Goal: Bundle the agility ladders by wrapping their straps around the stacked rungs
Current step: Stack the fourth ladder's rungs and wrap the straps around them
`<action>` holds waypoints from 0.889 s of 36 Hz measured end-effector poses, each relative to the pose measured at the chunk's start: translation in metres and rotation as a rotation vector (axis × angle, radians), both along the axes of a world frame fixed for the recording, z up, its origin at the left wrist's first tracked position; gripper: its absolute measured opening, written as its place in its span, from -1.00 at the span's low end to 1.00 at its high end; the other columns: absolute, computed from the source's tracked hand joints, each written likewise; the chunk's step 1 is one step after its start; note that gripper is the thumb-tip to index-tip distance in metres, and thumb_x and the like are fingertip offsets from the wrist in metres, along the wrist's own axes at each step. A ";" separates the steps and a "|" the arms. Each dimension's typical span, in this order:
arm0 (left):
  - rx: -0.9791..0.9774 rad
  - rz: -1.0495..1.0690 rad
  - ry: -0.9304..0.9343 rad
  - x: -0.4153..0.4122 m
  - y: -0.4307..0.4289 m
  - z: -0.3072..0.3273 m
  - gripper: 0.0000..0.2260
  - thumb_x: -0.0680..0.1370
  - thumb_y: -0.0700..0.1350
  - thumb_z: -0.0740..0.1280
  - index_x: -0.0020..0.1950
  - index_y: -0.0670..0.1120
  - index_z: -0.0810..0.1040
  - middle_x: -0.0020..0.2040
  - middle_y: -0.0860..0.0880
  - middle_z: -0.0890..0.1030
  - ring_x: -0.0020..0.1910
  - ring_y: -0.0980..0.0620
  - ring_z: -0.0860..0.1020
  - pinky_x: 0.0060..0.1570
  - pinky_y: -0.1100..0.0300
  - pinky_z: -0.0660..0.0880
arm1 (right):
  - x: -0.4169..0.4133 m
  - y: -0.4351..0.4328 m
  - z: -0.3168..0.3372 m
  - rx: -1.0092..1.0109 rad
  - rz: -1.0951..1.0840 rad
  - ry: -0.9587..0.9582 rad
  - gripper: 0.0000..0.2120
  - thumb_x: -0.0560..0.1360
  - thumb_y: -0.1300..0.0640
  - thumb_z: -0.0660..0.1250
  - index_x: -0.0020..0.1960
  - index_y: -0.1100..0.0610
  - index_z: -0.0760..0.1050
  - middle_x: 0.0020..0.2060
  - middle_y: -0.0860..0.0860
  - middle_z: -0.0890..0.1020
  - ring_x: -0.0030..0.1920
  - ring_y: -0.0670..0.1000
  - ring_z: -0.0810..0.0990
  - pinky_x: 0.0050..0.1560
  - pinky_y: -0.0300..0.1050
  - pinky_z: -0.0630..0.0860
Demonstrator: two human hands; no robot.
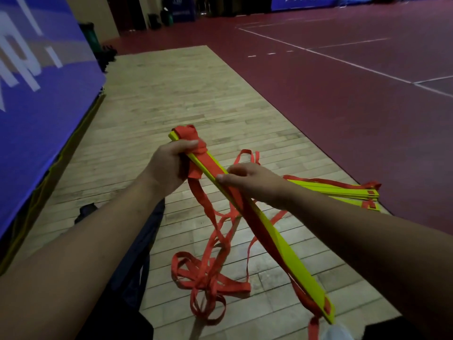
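I hold a stack of yellow-green ladder rungs slanting from upper left to lower right above the floor. Red strap is wound round the stack's far end. My left hand grips the stack just below those windings, its thumb on the red strap. My right hand grips the stack's middle, fingers curled over the top. Loose red strap hangs from the left hand and lies in loops on the floor. A second stack of yellow-green rungs with red straps lies on the floor behind my right hand.
I am over a strip of pale wooden floor bordered on the right by dark red court floor with white lines. A blue banner wall runs along the left. Dark fabric lies below my left forearm.
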State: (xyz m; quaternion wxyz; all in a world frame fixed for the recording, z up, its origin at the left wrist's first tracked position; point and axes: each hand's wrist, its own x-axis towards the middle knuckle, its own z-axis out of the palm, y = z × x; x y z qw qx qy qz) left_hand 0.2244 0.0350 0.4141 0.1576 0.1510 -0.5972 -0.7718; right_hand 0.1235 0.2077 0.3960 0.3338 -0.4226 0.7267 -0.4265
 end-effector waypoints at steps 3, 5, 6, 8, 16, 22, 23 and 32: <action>-0.037 -0.055 0.048 0.002 -0.001 -0.002 -0.82 0.46 -0.10 0.31 0.00 -0.15 0.56 -0.24 -0.03 0.54 -0.26 0.03 0.57 -0.21 0.17 0.54 | -0.007 0.008 0.001 -0.022 0.081 -0.368 -0.80 0.62 0.08 0.32 0.15 0.18 0.55 -0.17 0.04 0.70 -0.15 0.04 0.69 -0.07 -0.06 0.64; -0.054 -0.062 0.038 0.001 -0.001 -0.004 -0.80 0.45 -0.06 0.30 -0.01 -0.14 0.57 -0.24 -0.03 0.55 -0.23 0.01 0.56 -0.15 0.12 0.51 | -0.008 0.010 0.002 -0.007 0.143 -0.544 -0.75 0.63 0.12 0.29 0.27 0.20 0.49 0.02 0.26 0.69 -0.07 0.23 0.70 0.03 0.12 0.66; -0.078 -0.067 0.023 0.000 -0.003 -0.004 -0.79 0.46 -0.04 0.30 -0.01 -0.13 0.57 -0.25 -0.03 0.55 -0.24 0.00 0.56 -0.17 0.12 0.51 | -0.008 0.010 0.003 -0.007 0.162 -0.571 -0.74 0.65 0.12 0.28 0.30 0.20 0.46 0.07 0.34 0.65 -0.09 0.27 0.69 0.02 0.18 0.65; -0.184 -0.081 -0.054 -0.001 -0.005 -0.004 -0.73 0.52 0.04 0.31 0.04 -0.15 0.53 -0.28 -0.05 0.58 -0.29 -0.02 0.58 -0.26 0.15 0.53 | -0.007 0.009 0.003 -0.026 0.127 -0.486 -0.74 0.67 0.10 0.25 0.29 0.22 0.43 -0.02 0.33 0.65 -0.20 0.21 0.65 -0.12 0.12 0.65; -0.178 -0.057 -0.363 -0.006 0.014 -0.016 -0.44 0.46 0.26 0.33 0.10 -0.23 0.50 -0.35 -0.10 0.54 -0.42 -0.02 0.51 -0.36 0.18 0.52 | 0.001 -0.003 -0.006 0.160 -0.062 0.358 -0.77 0.70 0.09 0.16 0.32 0.12 0.31 -0.20 0.01 0.50 -0.30 -0.06 0.51 -0.40 -0.26 0.42; -0.016 0.125 -0.251 -0.020 0.035 -0.017 -0.76 0.61 -0.05 0.30 -0.17 -0.17 0.45 -0.38 -0.10 0.45 -0.45 -0.01 0.47 -0.41 0.22 0.45 | 0.003 0.002 -0.015 0.232 -0.012 0.424 -0.69 0.67 0.12 0.23 0.36 0.11 0.24 -0.14 0.05 0.53 -0.22 -0.05 0.55 -0.32 -0.24 0.46; 0.007 0.131 -0.205 -0.021 0.034 -0.015 -0.79 0.61 -0.10 0.27 -0.18 -0.17 0.45 -0.37 -0.10 0.45 -0.41 -0.02 0.47 -0.41 0.22 0.46 | -0.002 0.005 -0.013 0.218 -0.014 0.342 -0.68 0.65 0.08 0.28 0.33 0.11 0.28 -0.10 0.07 0.58 -0.16 -0.02 0.60 -0.25 -0.22 0.53; 0.026 -0.086 0.114 -0.004 0.013 0.000 -0.84 0.46 -0.16 0.27 -0.24 -0.10 0.62 -0.30 -0.06 0.60 -0.27 -0.07 0.62 -0.20 0.06 0.57 | -0.023 0.030 -0.002 0.084 0.065 -0.134 -0.78 0.53 0.01 0.44 0.08 0.14 0.62 -0.15 0.01 0.67 -0.14 -0.05 0.65 -0.14 -0.17 0.55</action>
